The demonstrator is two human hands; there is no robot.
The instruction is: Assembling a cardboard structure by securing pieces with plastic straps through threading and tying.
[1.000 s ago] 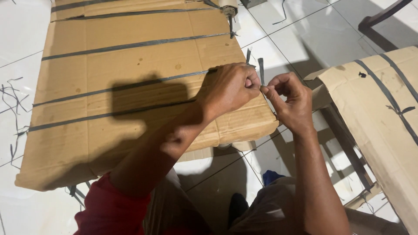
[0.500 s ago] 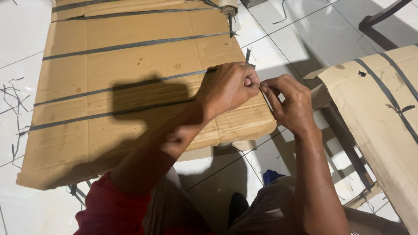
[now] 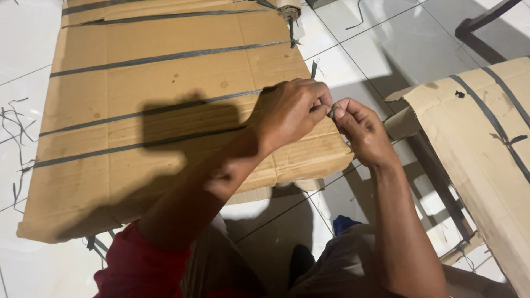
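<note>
A large flat cardboard-wrapped bundle [image 3: 165, 72] lies on the white tiled floor, bound by several dark plastic straps [image 3: 165, 56]. At its right edge my left hand [image 3: 292, 107] and my right hand [image 3: 361, 132] meet, both pinching the end of one dark strap [image 3: 330, 113] between thumb and fingers. Most of that strap end is hidden by the fingers. A loose strap tip [image 3: 313, 69] sticks up just beyond my left hand.
A second cardboard-wrapped bundle [image 3: 486, 160] with dark straps stands at the right. A dark chair leg [image 3: 480, 22] shows at the top right. Cut strap scraps [image 3: 14, 124] lie on the tiles at the left. My knees are below.
Both hands stay at the bundle's right edge. The upright strap piece between the hands has gone out of sight as the fingers drew together.
</note>
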